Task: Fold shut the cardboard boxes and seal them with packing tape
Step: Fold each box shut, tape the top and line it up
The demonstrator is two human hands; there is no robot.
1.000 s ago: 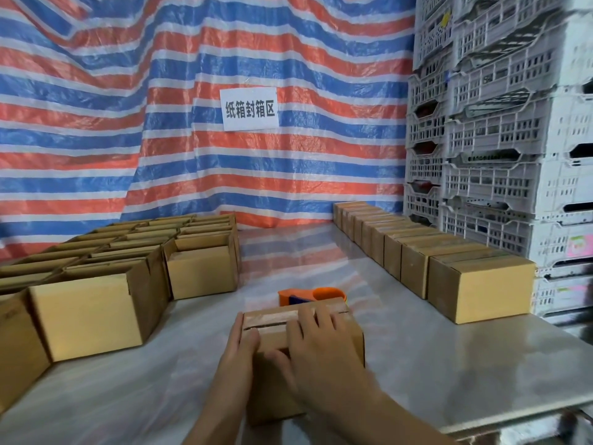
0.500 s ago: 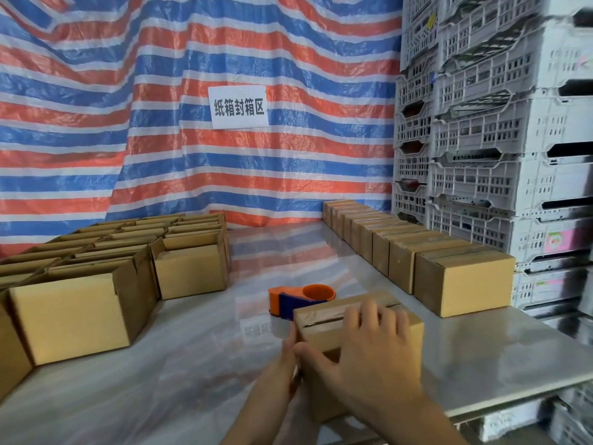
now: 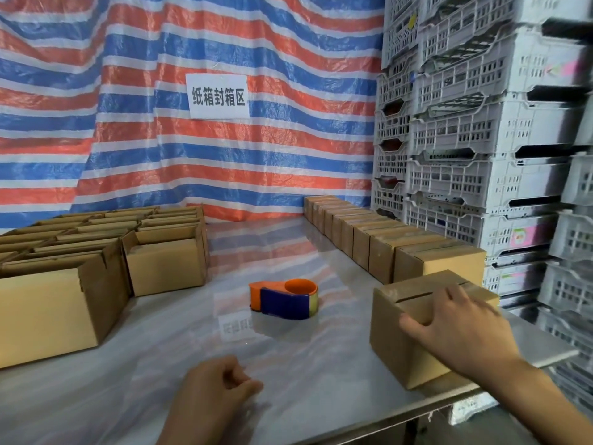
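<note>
A small closed cardboard box (image 3: 394,319) stands at the right of the steel table, at the near end of a row of closed boxes (image 3: 378,242). My right hand (image 3: 459,329) lies over its top, thumb down the near side and fingers across the flaps. My left hand (image 3: 215,393) hovers low over the table in front of me, fingers loosely curled and holding nothing. An orange and blue tape dispenser (image 3: 285,298) sits on the table between the two hands, further back. Open boxes (image 3: 163,261) are grouped at the left.
Stacked white plastic crates (image 3: 481,139) rise along the right side behind the closed boxes. A striped tarp (image 3: 160,162) with a paper sign (image 3: 218,96) hangs at the back. The table's front edge (image 3: 417,412) runs just below my hands.
The box has moved right across the table under my right hand to the end of the closed row. My left hand has let go of it and drawn back toward me.
</note>
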